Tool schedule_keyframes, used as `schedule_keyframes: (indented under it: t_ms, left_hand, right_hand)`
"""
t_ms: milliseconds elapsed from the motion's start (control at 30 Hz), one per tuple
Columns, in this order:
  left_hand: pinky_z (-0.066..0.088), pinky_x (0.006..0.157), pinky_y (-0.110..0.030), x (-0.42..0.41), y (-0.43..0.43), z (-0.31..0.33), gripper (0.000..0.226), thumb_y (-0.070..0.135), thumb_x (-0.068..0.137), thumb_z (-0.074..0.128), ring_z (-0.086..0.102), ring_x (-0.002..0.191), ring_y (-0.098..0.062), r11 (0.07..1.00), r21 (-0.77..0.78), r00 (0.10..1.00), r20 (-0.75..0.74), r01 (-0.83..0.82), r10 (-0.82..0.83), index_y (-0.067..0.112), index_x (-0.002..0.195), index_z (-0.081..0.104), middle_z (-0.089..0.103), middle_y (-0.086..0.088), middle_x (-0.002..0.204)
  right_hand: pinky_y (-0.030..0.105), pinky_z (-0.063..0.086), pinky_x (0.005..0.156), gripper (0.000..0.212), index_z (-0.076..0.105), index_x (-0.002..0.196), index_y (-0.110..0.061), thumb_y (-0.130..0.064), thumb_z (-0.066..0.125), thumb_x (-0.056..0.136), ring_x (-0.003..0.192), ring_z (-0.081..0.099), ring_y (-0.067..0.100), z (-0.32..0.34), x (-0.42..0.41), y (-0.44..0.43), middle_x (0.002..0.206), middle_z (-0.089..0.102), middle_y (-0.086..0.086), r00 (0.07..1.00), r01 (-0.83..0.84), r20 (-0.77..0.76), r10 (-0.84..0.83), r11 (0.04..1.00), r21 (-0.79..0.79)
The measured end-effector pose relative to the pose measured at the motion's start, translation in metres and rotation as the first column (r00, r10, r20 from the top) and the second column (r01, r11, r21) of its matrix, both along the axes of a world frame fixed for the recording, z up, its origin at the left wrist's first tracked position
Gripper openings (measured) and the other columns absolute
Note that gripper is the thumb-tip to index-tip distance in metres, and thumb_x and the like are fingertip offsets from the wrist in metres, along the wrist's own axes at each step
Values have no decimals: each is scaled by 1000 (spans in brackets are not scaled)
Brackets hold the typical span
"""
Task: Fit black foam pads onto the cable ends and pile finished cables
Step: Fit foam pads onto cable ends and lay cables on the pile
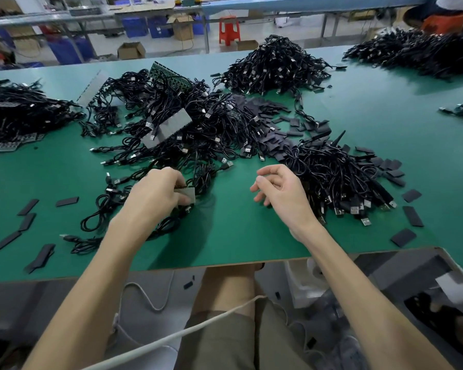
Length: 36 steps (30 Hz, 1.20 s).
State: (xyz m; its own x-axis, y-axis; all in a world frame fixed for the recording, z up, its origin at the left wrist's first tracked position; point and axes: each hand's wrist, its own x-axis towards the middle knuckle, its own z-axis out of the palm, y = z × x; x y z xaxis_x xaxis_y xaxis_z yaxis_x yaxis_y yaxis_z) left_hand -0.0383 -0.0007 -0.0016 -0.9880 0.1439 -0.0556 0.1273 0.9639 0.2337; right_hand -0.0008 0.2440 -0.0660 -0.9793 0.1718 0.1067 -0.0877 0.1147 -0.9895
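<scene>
Your left grip [158,193] is closed on a small grey strip [188,194] among the loose cables [187,129] on the green desk [238,236]. Your right grip [275,188] hovers open and empty (fingers loosely curled), the finished cable pile [337,177] just right of it, foam pads [273,145] beyond.

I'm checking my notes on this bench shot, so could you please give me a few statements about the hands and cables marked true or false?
1. The left hand grips a small grey strip over loose cables. True.
2. The right hand holds a foam pad. False: it is open and holds nothing.
3. The table is green. True.
4. The cable pile lies left of the left hand. False: it lies beside the right hand.
5. Loose black pads lie near the pile. True.
</scene>
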Motion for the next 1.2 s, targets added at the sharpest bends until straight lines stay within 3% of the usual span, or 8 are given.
schedule_keyframes:
  t_ms: [100, 233, 367, 533, 633, 733, 1000, 1200]
  left_hand:
    - [50, 67, -36, 3, 13, -9, 15, 26, 82, 82, 63, 75, -22, 982, 173, 988, -146, 78, -53, 22, 79, 68, 67, 4, 78]
    - [49, 72, -40, 5, 45, -22, 16, 28, 83, 81, 57, 78, -16, 903, 325, 953, -200, 283, -227, 15, 83, 71, 59, 4, 81]
    - [36, 75, -32, 5, 71, -40, 22, 27, 85, 80, 49, 91, -21, 878, 348, 933, -262, 328, -245, 11, 97, 71, 53, 0, 91]
    - [42, 79, -32, 6, 73, -45, 27, 27, 82, 83, 53, 90, -19, 860, 402, 935, -287, 315, -209, 14, 98, 65, 56, 4, 93]
    - [40, 71, -30, 9, 75, -44, 28, 24, 81, 84, 51, 84, -16, 863, 419, 937, -313, 282, -154, 17, 90, 59, 53, 11, 87]
    - [41, 72, -31, 9, 80, -44, 27, 21, 80, 85, 51, 87, -18, 870, 437, 949, -299, 228, -99, 19, 87, 59, 55, 9, 87]
    - [38, 74, -31, 14, 88, -48, 9, 18, 90, 75, 50, 90, -18, 903, 358, 918, -387, 237, -87, 15, 94, 67, 55, 6, 88]
    - [31, 87, -36, 13, 81, -51, 7, 18, 95, 68, 51, 97, -26, 973, 147, 869, -487, 179, -86, 15, 98, 63, 60, -2, 96]
  right_hand:
    - [25, 53, 68, 7, 65, 106, -12, -12, 65, 98, 73, 68, 13, -1, 0, -1, 91, 73, 8, 999, -41, -3, 41, 996, 85]
    - [25, 55, 86, 14, 71, 106, -16, -16, 74, 93, 87, 66, 12, -1, 2, -5, 94, 71, -3, 992, -117, -27, 126, 969, 219]
    - [31, 58, 82, 13, 70, 103, -12, -10, 74, 92, 78, 68, 12, -1, 2, -3, 88, 71, 2, 996, -75, -31, 84, 972, 222]
    - [40, 60, 81, 9, 69, 97, -10, -10, 75, 90, 78, 72, 21, -2, 1, -1, 86, 74, 8, 998, -44, -31, 52, 972, 232]
    - [34, 57, 75, 7, 67, 92, -13, -12, 74, 92, 82, 69, 23, -3, 1, -4, 85, 71, 5, 998, -35, -32, 46, 961, 274]
    - [16, 48, 66, 10, 63, 89, -18, -15, 72, 93, 79, 67, 13, -3, 1, -4, 84, 70, -1, 999, -10, -39, 24, 945, 327]
    - [10, 45, 66, 10, 60, 91, -19, -18, 68, 96, 74, 59, -5, -1, 3, -6, 85, 65, -9, 996, 59, -86, -25, 908, 415]
    - [42, 58, 78, 7, 58, 100, -16, -21, 62, 101, 86, 66, 20, 2, 4, -4, 93, 66, 1, 986, 154, -94, -137, 965, 214]
